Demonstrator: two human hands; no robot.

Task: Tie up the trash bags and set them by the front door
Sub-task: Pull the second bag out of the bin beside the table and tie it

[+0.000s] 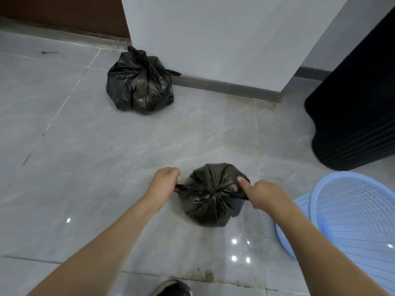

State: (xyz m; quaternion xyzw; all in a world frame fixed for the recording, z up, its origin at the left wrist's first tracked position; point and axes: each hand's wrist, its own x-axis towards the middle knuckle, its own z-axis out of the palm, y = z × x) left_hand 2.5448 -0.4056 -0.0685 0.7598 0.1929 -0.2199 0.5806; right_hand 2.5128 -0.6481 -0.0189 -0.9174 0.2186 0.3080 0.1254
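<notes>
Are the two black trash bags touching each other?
Apart. The head view shows bare floor tiles between the far bag by the wall and the near bag.

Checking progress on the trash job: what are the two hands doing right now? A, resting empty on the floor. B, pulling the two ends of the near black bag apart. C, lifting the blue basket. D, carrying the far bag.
B: the left hand and right hand each grip a twisted end of the near bag, drawn outward from its gathered top.

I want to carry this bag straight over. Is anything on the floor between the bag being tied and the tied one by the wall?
Nothing visible: bare tile separates the near bag from the far bag.
</notes>
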